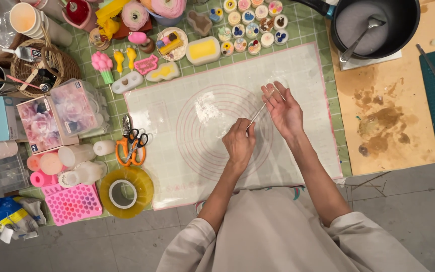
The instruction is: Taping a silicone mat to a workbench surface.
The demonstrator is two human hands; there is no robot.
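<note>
My left hand (pixel 238 144) and my right hand (pixel 283 108) are over a translucent silicone mat (pixel 177 171) with pink rings printed on it. A thin pale stick or wick (pixel 261 109) runs between them: my left fingers pinch its lower end, and my right hand, palm up, holds its upper end at the fingertips. Both hands hover above the right half of the ring pattern. A white smear (pixel 207 107) lies on the mat to the left of the hands.
Orange-handled scissors (pixel 133 146), a tape roll (pixel 126 192) and a pink heart mould (pixel 72 203) lie left of the mat. Decorated candles (pixel 250 27) line the far edge. A black pot with a spoon (pixel 376 22) stands at the far right, by a stained board (pixel 386 121).
</note>
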